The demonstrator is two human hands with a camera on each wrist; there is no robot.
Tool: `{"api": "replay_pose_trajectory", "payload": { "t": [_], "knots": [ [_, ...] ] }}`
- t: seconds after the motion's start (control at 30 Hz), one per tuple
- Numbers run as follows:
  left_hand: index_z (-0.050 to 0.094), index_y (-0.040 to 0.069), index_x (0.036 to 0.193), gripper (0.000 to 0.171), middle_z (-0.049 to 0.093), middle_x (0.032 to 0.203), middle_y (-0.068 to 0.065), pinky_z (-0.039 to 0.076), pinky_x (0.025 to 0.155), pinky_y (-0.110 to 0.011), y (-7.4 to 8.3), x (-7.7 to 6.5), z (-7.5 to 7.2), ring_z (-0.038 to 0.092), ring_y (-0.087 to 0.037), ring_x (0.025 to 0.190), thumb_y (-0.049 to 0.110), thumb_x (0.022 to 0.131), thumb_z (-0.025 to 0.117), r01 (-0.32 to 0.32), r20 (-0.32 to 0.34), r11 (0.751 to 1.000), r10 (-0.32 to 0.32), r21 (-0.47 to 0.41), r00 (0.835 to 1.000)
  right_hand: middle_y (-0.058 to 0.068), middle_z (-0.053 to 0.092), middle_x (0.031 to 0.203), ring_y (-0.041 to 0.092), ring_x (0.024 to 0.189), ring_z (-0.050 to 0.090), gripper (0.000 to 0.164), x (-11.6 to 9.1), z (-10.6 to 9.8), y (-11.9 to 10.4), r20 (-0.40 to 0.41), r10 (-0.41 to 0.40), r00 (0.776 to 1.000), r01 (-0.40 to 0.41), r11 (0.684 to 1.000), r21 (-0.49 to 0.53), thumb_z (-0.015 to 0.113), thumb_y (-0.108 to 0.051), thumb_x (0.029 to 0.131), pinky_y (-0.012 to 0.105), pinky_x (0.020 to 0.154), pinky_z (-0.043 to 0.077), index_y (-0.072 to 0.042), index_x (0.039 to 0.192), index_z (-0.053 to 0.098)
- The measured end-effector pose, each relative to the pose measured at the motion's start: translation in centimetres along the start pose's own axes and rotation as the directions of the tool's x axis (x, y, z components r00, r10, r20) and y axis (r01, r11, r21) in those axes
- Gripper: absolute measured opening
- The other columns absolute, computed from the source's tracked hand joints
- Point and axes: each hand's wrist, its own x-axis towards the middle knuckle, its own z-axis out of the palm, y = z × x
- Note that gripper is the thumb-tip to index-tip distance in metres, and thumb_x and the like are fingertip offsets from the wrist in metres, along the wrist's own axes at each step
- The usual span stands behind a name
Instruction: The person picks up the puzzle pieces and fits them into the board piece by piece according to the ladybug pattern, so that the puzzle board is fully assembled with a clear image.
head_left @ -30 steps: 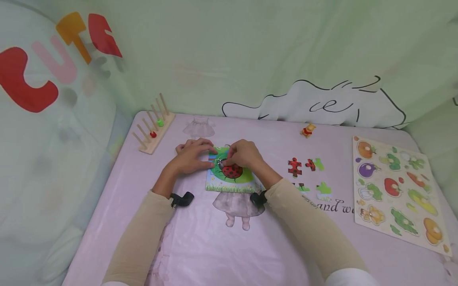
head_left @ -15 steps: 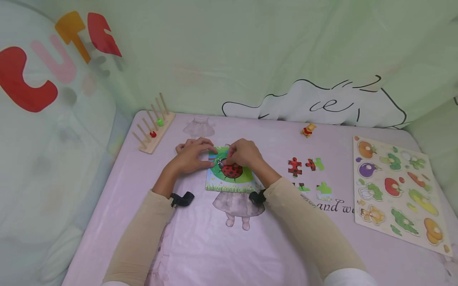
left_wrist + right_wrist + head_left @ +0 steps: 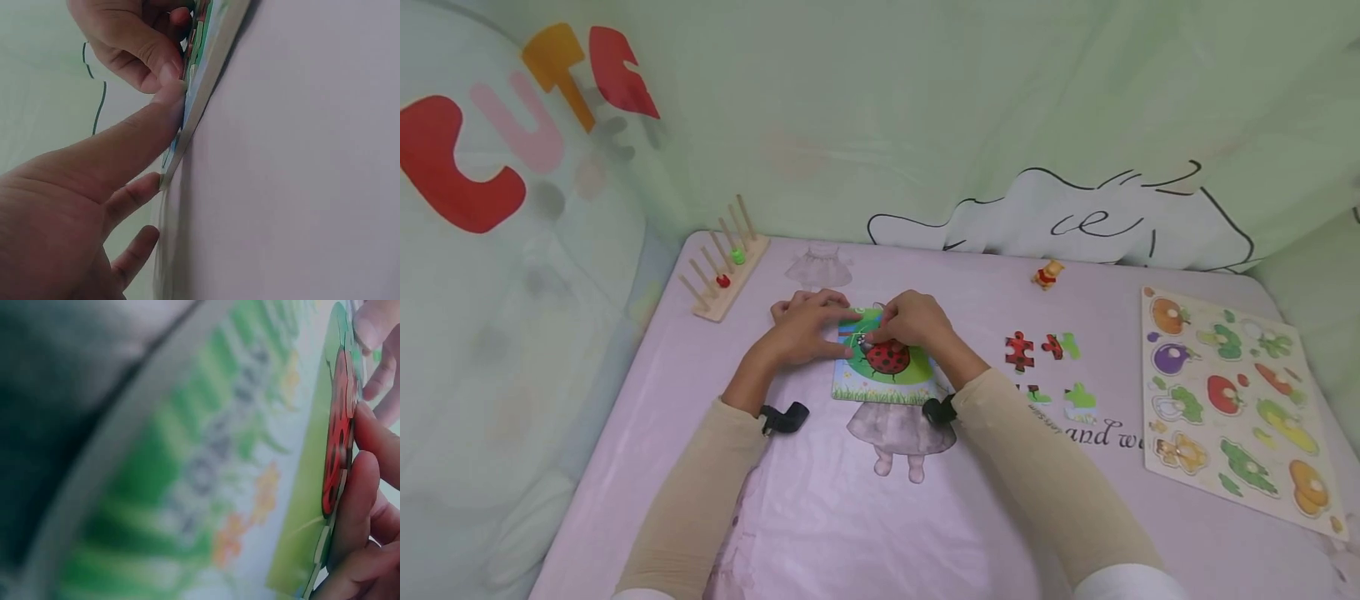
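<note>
A ladybug jigsaw board (image 3: 880, 393) lies flat on the table between both hands. Its red, black-spotted ladybug (image 3: 889, 361) shows on a green leaf, with grass and flowers along the near edge. My left hand (image 3: 805, 333) rests at the board's left side, fingers spread, its thumb touching the edge. Over the ladybug's head, my right hand (image 3: 919, 319) pinches a puzzle piece between thumb and fingers; those fingers mostly hide it. In the left wrist view, the two thumb tips nearly meet above the board's edge. Blurred grass fills much of the right wrist view beside the fingers.
Loose puzzle pieces lie to the right, including a red piece (image 3: 1019, 352) and a green piece (image 3: 1080, 402). Behind them stands a small bear figure (image 3: 1047, 274). A vegetable peg board (image 3: 1243, 408) is at far right, a wooden peg rack (image 3: 730, 279) at back left.
Both hands stay almost in place around the board, with the right fingers still at the ladybug's head. The left thumb has shifted slightly toward the near edge. The head view has moved slightly.
</note>
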Motion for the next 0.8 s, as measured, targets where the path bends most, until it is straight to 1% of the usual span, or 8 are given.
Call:
{"api": "replay_pose_trajectory", "payload": {
  "t": [0.17, 0.3, 0.43, 0.7, 0.8],
  "knots": [
    [0.058, 0.036, 0.145, 0.065, 0.043, 0.153, 0.005, 0.015, 0.106, -0.067, 0.37, -0.21, -0.27, 0.032, -0.034, 0.138, 0.052, 0.085, 0.079, -0.02, 0.033, 0.997, 0.018, 0.071, 0.999, -0.004, 0.066, 0.071, 0.015, 0.073, 0.058, 0.031, 0.03, -0.15, -0.06, 0.009, 0.007, 1.0, -0.007, 1.0, -0.006, 0.085, -0.044, 0.082, 0.028, 0.061, 0.042, -0.016, 0.075, 0.071],
    [0.058, 0.035, 0.145, 0.066, 0.043, 0.154, 0.004, 0.016, 0.106, -0.067, 0.69, -0.42, -0.53, 0.031, -0.035, 0.139, 0.051, 0.085, 0.08, -0.025, 0.042, 0.996, 0.022, 0.08, 0.999, -0.001, 0.069, 0.066, 0.014, 0.065, 0.064, 0.031, 0.03, -0.28, -0.01, 0.037, -0.007, 0.999, 0.006, 0.999, 0.031, 0.085, -0.041, 0.083, 0.027, 0.061, 0.043, -0.014, 0.076, 0.071],
    [0.057, 0.037, 0.146, 0.066, 0.042, 0.154, 0.005, 0.017, 0.106, -0.067, 0.77, -0.42, -0.54, 0.031, -0.036, 0.139, 0.053, 0.086, 0.078, -0.019, 0.052, 0.995, 0.014, 0.098, 0.999, 0.0, 0.071, 0.066, 0.012, 0.061, 0.068, 0.03, 0.04, -0.32, 0.14, 0.051, -0.021, 0.998, 0.018, 0.998, 0.063, 0.086, -0.038, 0.082, 0.026, 0.062, 0.044, -0.013, 0.076, 0.071],
    [0.055, 0.037, 0.147, 0.065, 0.041, 0.154, 0.005, 0.016, 0.107, -0.068, 0.81, -0.52, -0.49, 0.03, -0.037, 0.139, 0.053, 0.088, 0.076, -0.025, 0.057, 0.995, 0.02, 0.097, 0.998, 0.0, 0.071, 0.066, 0.012, 0.06, 0.068, 0.029, 0.01, -0.2, 0.21, 0.037, -0.013, 0.999, 0.011, 0.999, 0.049, 0.087, -0.038, 0.081, 0.027, 0.061, 0.044, -0.013, 0.077, 0.072],
    [0.054, 0.038, 0.148, 0.065, 0.041, 0.154, 0.005, 0.016, 0.107, -0.067, 0.79, -0.52, -0.45, 0.029, -0.036, 0.139, 0.053, 0.088, 0.076, -0.018, 0.062, 0.995, 0.011, 0.102, 0.998, 0.0, 0.071, 0.065, 0.012, 0.06, 0.069, 0.029, -0.02, -0.27, 0.06, 0.041, -0.006, 0.999, 0.004, 0.999, 0.044, 0.088, -0.038, 0.08, 0.027, 0.062, 0.045, -0.013, 0.077, 0.072]
  ]
}}
